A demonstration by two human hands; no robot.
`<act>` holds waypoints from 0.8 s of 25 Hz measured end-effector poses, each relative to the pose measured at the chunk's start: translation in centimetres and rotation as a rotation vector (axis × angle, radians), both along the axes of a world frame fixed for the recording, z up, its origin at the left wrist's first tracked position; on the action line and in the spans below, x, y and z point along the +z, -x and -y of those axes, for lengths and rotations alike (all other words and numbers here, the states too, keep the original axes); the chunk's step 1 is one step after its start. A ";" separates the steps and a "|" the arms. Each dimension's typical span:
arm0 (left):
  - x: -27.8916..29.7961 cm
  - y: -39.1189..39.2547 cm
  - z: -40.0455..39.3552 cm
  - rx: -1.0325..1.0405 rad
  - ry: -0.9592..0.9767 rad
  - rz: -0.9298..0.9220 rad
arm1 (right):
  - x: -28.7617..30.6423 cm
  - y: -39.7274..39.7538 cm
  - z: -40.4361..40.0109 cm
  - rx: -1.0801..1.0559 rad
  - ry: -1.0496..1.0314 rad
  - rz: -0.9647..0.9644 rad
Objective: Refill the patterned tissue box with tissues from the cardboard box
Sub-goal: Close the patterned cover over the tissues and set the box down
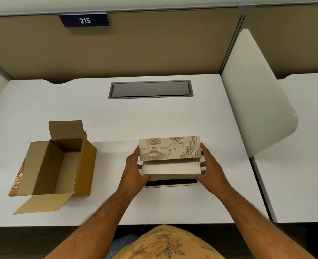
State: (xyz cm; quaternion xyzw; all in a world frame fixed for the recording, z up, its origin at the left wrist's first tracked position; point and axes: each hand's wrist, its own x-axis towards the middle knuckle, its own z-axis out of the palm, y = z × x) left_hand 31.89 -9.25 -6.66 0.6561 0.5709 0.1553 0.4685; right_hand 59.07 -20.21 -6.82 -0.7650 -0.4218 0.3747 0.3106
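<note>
The patterned tissue box (169,147) sits on the white desk in front of me, cream with a grey urn and leaf print, its lid raised toward the back. A white stack of tissues (170,168) lies in its open body, above a dark strip along the front edge. My left hand (134,171) grips the left side of the box and the stack. My right hand (208,166) holds the right side the same way. The cardboard box (61,165) stands open at the left, and its inside looks bare.
The white desk (117,120) has a grey cable hatch (150,89) at the back centre. Beige partition walls enclose it, with a sign reading 215 (84,20). A white curved divider (259,101) stands on the right edge. A cardboard flap (42,203) lies toward me.
</note>
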 end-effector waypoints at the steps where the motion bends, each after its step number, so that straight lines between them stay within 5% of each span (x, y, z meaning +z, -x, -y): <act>1: -0.1 0.0 -0.2 -0.003 -0.002 -0.007 | -0.1 0.0 -0.1 -0.019 -0.021 0.014; 12: 0.0 -0.2 -1.0 0.113 0.070 0.199 | -1.6 1.7 0.5 -0.510 -0.097 -0.232; 20: 0.0 -0.2 -0.5 0.158 0.162 0.274 | -3.0 3.0 0.1 -0.454 -0.096 -0.225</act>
